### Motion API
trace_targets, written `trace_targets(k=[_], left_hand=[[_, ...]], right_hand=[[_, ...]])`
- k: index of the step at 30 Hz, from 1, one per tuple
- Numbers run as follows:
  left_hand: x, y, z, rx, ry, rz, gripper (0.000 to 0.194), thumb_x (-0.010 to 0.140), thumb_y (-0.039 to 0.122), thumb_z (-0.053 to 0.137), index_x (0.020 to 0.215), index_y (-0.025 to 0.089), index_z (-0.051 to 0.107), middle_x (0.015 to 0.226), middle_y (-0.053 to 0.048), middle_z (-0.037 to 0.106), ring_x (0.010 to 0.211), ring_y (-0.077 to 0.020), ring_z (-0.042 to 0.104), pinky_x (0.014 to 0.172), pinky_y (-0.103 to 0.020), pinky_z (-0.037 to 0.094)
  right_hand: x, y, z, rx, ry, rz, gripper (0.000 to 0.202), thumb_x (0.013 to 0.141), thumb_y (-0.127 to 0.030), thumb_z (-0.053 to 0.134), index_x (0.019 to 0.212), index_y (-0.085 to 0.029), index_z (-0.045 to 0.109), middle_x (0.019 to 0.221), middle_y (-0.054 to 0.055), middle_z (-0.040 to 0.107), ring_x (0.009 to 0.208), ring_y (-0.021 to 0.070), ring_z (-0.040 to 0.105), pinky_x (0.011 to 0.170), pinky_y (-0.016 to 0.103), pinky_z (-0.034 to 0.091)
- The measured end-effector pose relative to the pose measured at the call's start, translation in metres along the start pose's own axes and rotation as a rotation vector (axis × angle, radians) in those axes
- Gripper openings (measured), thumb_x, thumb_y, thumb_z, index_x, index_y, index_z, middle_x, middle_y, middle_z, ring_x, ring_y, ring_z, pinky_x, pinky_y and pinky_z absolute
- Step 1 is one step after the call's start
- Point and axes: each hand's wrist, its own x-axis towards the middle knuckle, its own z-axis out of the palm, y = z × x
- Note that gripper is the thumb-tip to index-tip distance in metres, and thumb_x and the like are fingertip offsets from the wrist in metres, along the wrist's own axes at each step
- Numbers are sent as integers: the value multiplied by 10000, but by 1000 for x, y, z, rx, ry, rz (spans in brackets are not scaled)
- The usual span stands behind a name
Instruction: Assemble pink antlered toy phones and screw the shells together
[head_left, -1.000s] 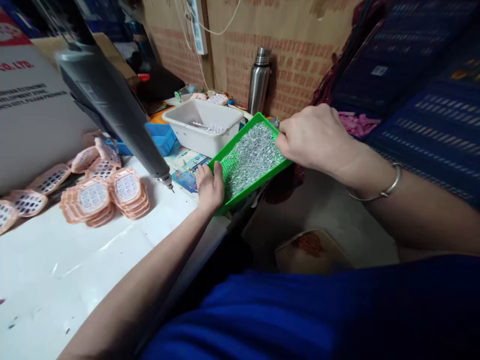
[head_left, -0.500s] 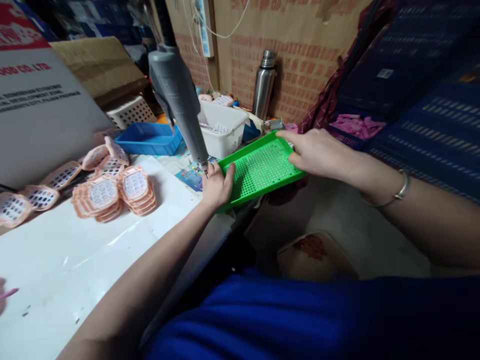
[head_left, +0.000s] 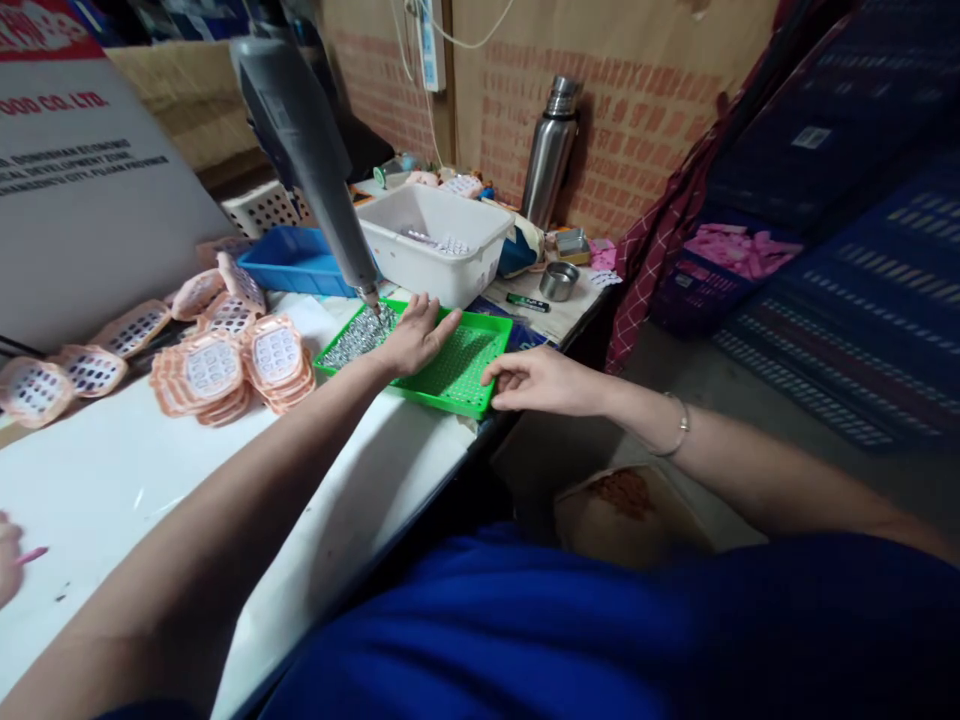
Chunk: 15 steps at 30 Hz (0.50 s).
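Observation:
A shallow green perforated tray lies on the front edge of the white table. Small silver metal pieces, too fine to name surely, are heaped at its left end. Over the middle of the tray is my left hand, fingers spread, holding nothing. My right hand has its fingers curled against the tray's right end and grips that corner. Tilted above the heap is a grey electric screwdriver, its tip close to the metal pieces near my left fingers.
Stacked peach-edged plastic pieces stand on the white tabletop. Behind the tray are a blue bin, a white tub, a steel flask and a metal cup. Another person's hand shows at far left.
The tray has come down from a tilt to rest flat on the table, further left. Silver pieces now show in its left end. My left hand has opened over it; my right hand has lowered.

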Motion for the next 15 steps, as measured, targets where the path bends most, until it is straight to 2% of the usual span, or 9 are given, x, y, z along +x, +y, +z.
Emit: trace_targets(k=[2,4,7,10,12,13,15], left_hand=[[-7,7,-8,-27,-55,41,539,920,418,407,1350,134,562,1522,-189,465,1506,-330,241,1214,-530,162],[-19,14,-17,-65,-81,79,605,944,458,340,1396,97,518,1533,-172,456,1502,-321,248,1212,-523,147],[-48,25,-27,-140,-38,180,743,954,568,190,1416,63,479,1534,-125,464,1492,-301,263,1197,-509,156],[-87,36,-37,-174,13,185,734,944,602,200,1345,101,557,1486,-54,532,1455,-275,342,1173,-481,212],[-116,37,-43,-157,33,136,680,929,611,231,1345,200,577,1477,46,542,1435,-247,376,1155,-473,238],[-130,34,-45,-156,51,98,639,923,614,235,1349,284,578,1463,123,542,1422,-226,396,1148,-463,244],[-155,17,-47,-154,78,-32,544,878,668,289,1279,478,603,1428,288,505,1415,-220,403,1132,-437,255]], right_hand=[[15,-2,13,-97,73,-60,160,774,-146,694,923,-112,742,691,-3,669,664,96,594,657,209,429],[33,-6,27,-209,105,-105,116,806,-154,697,900,-120,755,745,17,700,723,114,618,688,222,417],[62,-9,49,-308,86,-172,137,866,-222,677,942,-131,747,888,40,733,849,148,647,768,241,432],[78,-8,65,-314,117,-154,248,931,-315,620,1067,-118,685,908,34,726,871,141,646,799,235,455],[73,-5,70,-297,195,-211,298,992,-328,515,1168,-114,625,992,46,723,936,133,649,855,233,465],[64,-2,72,-293,239,-271,316,1021,-322,444,1196,-115,607,1050,59,716,984,132,648,893,239,465],[39,7,77,-327,223,-442,363,1049,-310,332,1195,-133,613,1116,74,698,1038,140,642,937,268,465]])
